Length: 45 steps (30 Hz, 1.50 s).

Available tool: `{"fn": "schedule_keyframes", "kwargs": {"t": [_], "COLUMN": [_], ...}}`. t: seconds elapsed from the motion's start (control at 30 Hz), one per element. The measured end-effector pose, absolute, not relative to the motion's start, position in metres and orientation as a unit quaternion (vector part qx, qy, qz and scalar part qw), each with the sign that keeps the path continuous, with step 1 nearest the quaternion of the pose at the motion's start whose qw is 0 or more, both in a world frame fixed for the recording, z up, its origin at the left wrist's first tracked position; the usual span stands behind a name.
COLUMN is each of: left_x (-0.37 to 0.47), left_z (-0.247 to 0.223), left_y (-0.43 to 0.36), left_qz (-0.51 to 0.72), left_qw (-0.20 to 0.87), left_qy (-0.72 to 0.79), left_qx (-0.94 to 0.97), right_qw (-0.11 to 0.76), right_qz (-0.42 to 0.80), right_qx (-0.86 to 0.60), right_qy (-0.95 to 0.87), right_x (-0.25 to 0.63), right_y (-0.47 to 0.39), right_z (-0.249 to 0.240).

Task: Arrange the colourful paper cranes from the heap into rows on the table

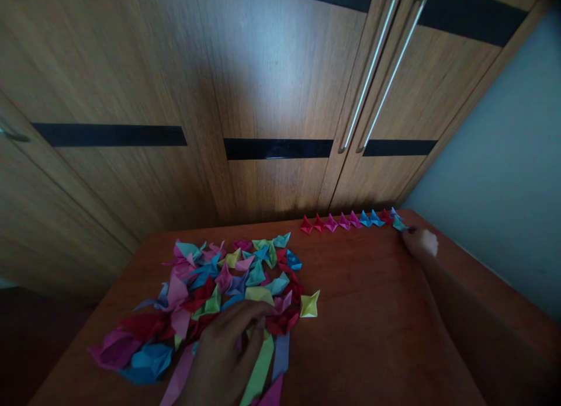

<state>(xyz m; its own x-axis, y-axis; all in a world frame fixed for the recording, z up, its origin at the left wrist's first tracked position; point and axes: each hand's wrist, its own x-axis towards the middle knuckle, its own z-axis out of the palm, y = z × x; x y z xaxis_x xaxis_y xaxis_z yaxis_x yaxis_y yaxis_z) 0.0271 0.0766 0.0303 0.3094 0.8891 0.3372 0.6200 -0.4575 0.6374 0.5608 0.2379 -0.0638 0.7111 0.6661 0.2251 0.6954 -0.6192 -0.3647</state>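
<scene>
A heap of folded paper pieces (256, 273) in pink, red, blue, green and yellow covers the left part of the brown table (350, 330). Over the heap's front edge is my left hand (230, 347), fingers bent together near a pink piece; whether they hold it is too unclear to tell. At the far right, my right hand (421, 242) pinches a teal paper piece (398, 223) beside the right end of a row of small folded pieces (344, 221) along the table's back edge. A yellow piece (310, 305) lies just right of the heap.
Behind the table stands a wooden cabinet (280, 190) with black strips and long metal handles (370, 73). A pale wall (495, 178) rises on the right. Paper strips (263, 368) in green, purple and pink extend toward the front edge.
</scene>
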Motion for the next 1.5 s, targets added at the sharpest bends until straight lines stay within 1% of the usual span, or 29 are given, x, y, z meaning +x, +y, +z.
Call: {"fn": "schedule_keyframes", "kwargs": {"t": [0.27,0.33,0.4,0.47,0.57,0.67,0.8,1.0,1.1,1.17,1.23,1.3,1.37,1.43,1.5], "left_x": [0.027,0.019,0.006,-0.008,-0.023,-0.022,-0.002,0.024,0.022,0.018,0.013,0.010,0.009,0.010,0.011], "left_z": [0.029,0.028,0.028,0.029,0.032,0.032,0.029,0.025,0.026,0.028,0.030,0.033,0.037,0.041,0.044], "left_y": [0.076,0.082,0.089,0.096,0.103,0.104,0.102,0.108,0.109,0.109,0.109,0.109,0.106,0.102,0.096], "left_qz": [0.312,0.305,0.300,0.279,0.234,0.202,0.166,0.089,0.104,0.159,0.232,0.303,0.358,0.394,0.412], "left_qw": [0.182,0.143,0.082,0.028,-0.014,-0.006,0.020,0.024,0.035,0.063,0.124,0.217,0.334,0.447,0.534], "left_qy": [0.491,0.492,0.505,0.544,0.595,0.598,0.549,0.522,0.540,0.554,0.554,0.543,0.526,0.507,0.485], "left_qx": [0.793,0.803,0.805,0.791,0.769,0.776,0.819,0.848,0.834,0.815,0.790,0.752,0.696,0.623,0.557], "right_qw": [0.241,0.256,0.275,0.302,0.352,0.395,0.431,0.451,0.456,0.463,0.477,0.490,0.493,0.479,0.462], "right_qz": [-0.020,-0.017,-0.015,-0.011,0.011,0.051,0.117,0.194,0.215,0.230,0.247,0.262,0.273,0.295,0.322], "right_qx": [-0.898,-0.899,-0.898,-0.889,-0.858,-0.807,-0.720,-0.619,-0.585,-0.568,-0.556,-0.546,-0.535,-0.512,-0.482], "right_qy": [-0.367,-0.354,-0.342,-0.343,-0.375,-0.436,-0.531,-0.614,-0.635,-0.641,-0.634,-0.626,-0.629,-0.649,-0.671], "right_x": [0.555,0.550,0.541,0.528,0.499,0.461,0.403,0.327,0.306,0.298,0.291,0.284,0.275,0.264,0.253], "right_y": [0.237,0.232,0.226,0.218,0.208,0.204,0.204,0.189,0.176,0.169,0.163,0.158,0.150,0.141,0.129], "right_z": [-0.062,-0.061,-0.059,-0.057,-0.053,-0.049,-0.044,-0.038,-0.033,-0.030,-0.027,-0.022,-0.015,-0.005,0.007]}}
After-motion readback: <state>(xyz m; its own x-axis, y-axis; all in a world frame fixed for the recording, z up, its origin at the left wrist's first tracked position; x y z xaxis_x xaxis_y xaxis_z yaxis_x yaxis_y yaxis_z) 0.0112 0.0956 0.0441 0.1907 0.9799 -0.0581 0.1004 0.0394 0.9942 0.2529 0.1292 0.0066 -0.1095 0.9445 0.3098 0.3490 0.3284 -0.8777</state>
